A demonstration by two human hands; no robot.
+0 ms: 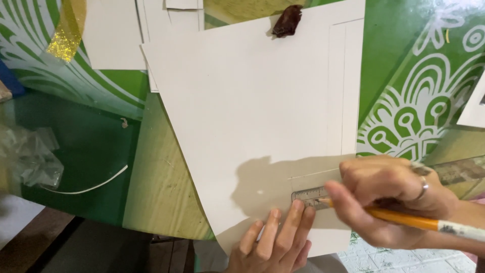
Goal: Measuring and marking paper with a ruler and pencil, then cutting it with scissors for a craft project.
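My left hand (pixel 275 242) lay nearest me, fingers flat and together, pressing a small metal ruler (pixel 309 195) down on the near edge of a large sheet of white card (pixel 252 111). Just beside it my right hand (pixel 389 199) was closed around an orange pencil (pixel 404 218), its tip meeting the ruler's edge; a ring (pixel 423 188) sat on one finger. The hands threw a grey shadow across the lower part of the card.

The card lay tilted on the desk (pixel 399 65), whose top was a glossy green covering printed with white swirling flower patterns. Faint ruled lines ran down the card's right side and across near the ruler. To my left, a thin curved white strip (pixel 91 188) rested on the dark green area, and crumpled clear plastic (pixel 30 156) sat near the desk's left edge. Below that edge showed brown wooden floor (pixel 45 242).

Farther off, a dark brown lump (pixel 287 21) sat on the card's far edge. Beyond it lay more white sheets (pixel 113 35) and a gold glitter strip (pixel 68 30).
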